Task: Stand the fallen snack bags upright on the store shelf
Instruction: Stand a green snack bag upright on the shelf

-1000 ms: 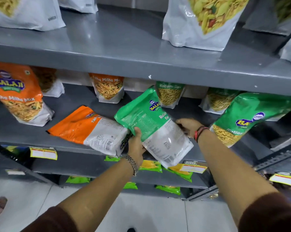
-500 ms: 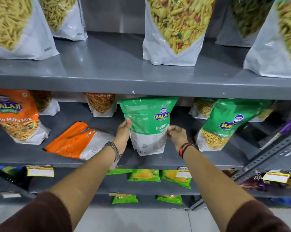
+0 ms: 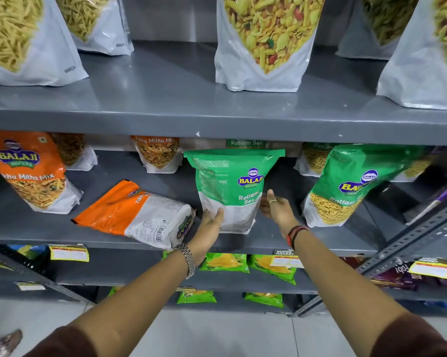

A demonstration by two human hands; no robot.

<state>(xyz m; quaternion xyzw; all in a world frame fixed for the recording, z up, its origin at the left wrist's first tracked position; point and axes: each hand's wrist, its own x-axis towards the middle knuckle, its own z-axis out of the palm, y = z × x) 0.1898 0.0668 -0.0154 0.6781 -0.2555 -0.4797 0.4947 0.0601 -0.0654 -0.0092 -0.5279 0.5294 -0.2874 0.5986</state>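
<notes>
A green Ratlami Sev bag (image 3: pixel 230 186) stands upright on the grey middle shelf (image 3: pixel 307 240), back side facing me. My left hand (image 3: pixel 210 219) lies flat against its lower left corner, fingers loose. My right hand (image 3: pixel 276 206) hovers just right of the bag with fingers spread, barely touching or just off it. An orange Tikha Mitha Mix bag (image 3: pixel 137 215) lies flat on the same shelf to the left. Another green Ratlami Sev bag (image 3: pixel 345 186) leans at the right.
An upright orange bag (image 3: pixel 29 171) stands at far left, smaller bags line the shelf's back. Large white snack bags (image 3: pixel 263 45) stand on the upper shelf (image 3: pixel 217 122), whose lip overhangs the bags. Green packets fill lower shelves. A slanted metal rack (image 3: pixel 410 240) sits at right.
The green bag went from tilted in both hands to standing on the shelf. My hands slid down to its base and loosened, the right one opening beside it.
</notes>
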